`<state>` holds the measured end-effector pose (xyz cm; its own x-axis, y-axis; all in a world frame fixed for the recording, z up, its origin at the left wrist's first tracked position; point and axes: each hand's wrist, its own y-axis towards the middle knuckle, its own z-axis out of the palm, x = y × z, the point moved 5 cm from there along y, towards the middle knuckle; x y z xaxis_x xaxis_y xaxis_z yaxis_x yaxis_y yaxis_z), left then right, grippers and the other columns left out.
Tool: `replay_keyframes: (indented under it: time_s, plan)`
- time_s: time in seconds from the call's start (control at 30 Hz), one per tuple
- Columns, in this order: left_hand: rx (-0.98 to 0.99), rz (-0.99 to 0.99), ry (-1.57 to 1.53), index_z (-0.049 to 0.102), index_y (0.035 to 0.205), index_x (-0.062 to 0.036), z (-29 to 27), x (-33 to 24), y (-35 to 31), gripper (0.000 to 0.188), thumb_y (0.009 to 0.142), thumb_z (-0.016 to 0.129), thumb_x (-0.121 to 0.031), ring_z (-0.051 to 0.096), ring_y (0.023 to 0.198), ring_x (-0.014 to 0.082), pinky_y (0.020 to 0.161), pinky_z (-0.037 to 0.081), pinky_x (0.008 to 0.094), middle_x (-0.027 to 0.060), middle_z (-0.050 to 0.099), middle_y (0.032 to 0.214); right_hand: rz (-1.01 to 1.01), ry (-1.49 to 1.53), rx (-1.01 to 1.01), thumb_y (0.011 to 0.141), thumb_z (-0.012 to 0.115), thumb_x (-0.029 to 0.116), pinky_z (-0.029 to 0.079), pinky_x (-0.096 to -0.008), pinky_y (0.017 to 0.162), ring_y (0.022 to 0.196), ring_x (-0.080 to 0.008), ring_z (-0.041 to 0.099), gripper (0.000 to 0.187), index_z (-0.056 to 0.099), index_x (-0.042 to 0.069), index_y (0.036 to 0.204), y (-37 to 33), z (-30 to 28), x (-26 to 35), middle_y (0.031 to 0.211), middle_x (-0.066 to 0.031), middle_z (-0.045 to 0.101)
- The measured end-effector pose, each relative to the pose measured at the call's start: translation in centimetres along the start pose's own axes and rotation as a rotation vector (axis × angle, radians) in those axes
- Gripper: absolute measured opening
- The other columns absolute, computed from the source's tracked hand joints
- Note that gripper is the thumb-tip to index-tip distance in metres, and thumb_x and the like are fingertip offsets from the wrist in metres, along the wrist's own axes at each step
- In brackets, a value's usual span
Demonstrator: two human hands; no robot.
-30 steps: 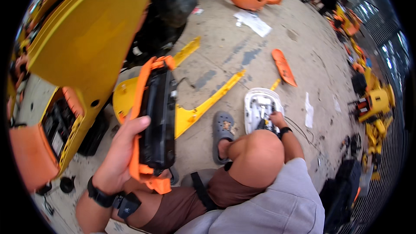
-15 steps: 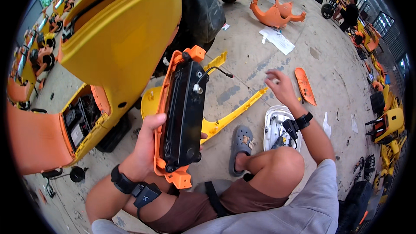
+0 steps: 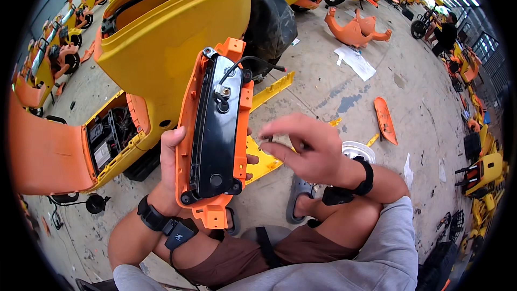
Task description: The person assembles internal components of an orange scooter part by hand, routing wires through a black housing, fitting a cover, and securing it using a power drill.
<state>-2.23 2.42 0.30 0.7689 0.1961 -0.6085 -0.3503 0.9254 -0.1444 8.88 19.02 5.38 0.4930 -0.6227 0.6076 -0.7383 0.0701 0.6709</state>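
My left hand (image 3: 173,164) grips an orange plastic frame (image 3: 187,108) from below and the left, thumb on its near side and fingertips showing past its right edge. Seated inside the frame is a long, glossy black unit (image 3: 218,143), with round black mounts at its corners. A short black cable (image 3: 253,58) curves out from its upper part. Just right of the frame, apart from it, is my right hand (image 3: 312,148). Its thumb and forefinger are pinched on something small and dark, too small to name.
A yellow scooter body (image 3: 172,37) with an open battery bay (image 3: 110,134) stands to the left. Yellow trim (image 3: 263,168), an orange curved panel (image 3: 385,121), white paper (image 3: 354,63) and an orange shell (image 3: 355,29) lie on the floor. A person (image 3: 446,35) is far right.
My right hand has swung in from the right to beside the orange frame, its fingers now pinched. The frame has turned, so the black unit faces me more. My view has shifted slightly.
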Motion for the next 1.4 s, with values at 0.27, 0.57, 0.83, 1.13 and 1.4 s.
replay_keyframes:
  time_s: [0.27, 0.57, 0.83, 1.13, 1.4]
  plan:
    - [0.084, -0.045, 0.076, 0.032, 0.152, 0.0045, 0.3, -0.1, -0.5, 0.096, 0.086, 0.05, -0.063, 0.062, 0.114, 0.0523, 0.089, 0.059, 0.0566, 0.0281, 0.05, 0.142, -0.064, -0.049, -0.139, 0.083, 0.078, -0.002, 0.037, -0.0232, 0.051, 0.056, -0.0064, 0.047, 0.025, 0.075, 0.003, 0.107, 0.6, -0.4, -1.6, 0.097, -0.0064, 0.073]
    - [0.085, -0.147, 0.055, 0.027, 0.154, 0.0058, 0.2, 0.6, -0.9, 0.102, 0.077, 0.063, -0.051, 0.06, 0.114, 0.0566, 0.089, 0.056, 0.0661, 0.0349, 0.043, 0.146, -0.026, -0.073, -0.261, 0.084, 0.079, 0.0, 0.043, -0.024, 0.055, 0.064, -0.0092, 0.058, 0.024, 0.075, 0.001, 0.107, 1.3, -2.0, -3.1, 0.096, -0.0087, 0.075]
    - [0.027, -0.154, 0.241, 0.03, 0.153, 0.0046, 0.0, 1.0, -1.4, 0.102, 0.07, 0.069, -0.042, 0.062, 0.115, 0.0529, 0.094, 0.056, 0.0609, 0.0348, 0.053, 0.135, -0.024, -0.045, -0.273, 0.086, 0.076, -0.001, 0.054, -0.0294, 0.065, 0.076, -0.0198, 0.071, 0.02, 0.074, 0.0, 0.105, 1.1, -1.8, -2.9, 0.096, -0.0125, 0.075]
    - [-0.11, -0.081, 0.28, 0.039, 0.147, -0.0004, -0.5, 1.1, -1.5, 0.065, 0.095, 0.068, -0.025, 0.066, 0.118, 0.0248, 0.098, 0.058, 0.0409, 0.0144, 0.059, 0.133, 0.258, 0.046, -0.172, 0.089, 0.075, 0.007, 0.039, -0.0248, 0.052, 0.057, -0.009, 0.05, 0.019, 0.075, 0.003, 0.108, 0.2, 0.3, -4.1, 0.092, -0.0062, 0.075]
    - [-0.148, 0.076, 0.488, 0.057, 0.132, -0.0025, -1.3, 1.4, -0.4, 0.056, 0.083, 0.084, -0.011, 0.064, 0.108, 0.0133, 0.097, 0.053, 0.0335, 0.004, 0.068, 0.117, 0.259, 0.142, -0.109, 0.087, 0.076, 0.005, 0.032, -0.0239, 0.05, 0.053, -0.0042, 0.037, 0.018, 0.075, 0.003, 0.105, -1.0, 1.4, -4.5, 0.085, -0.0011, 0.071]
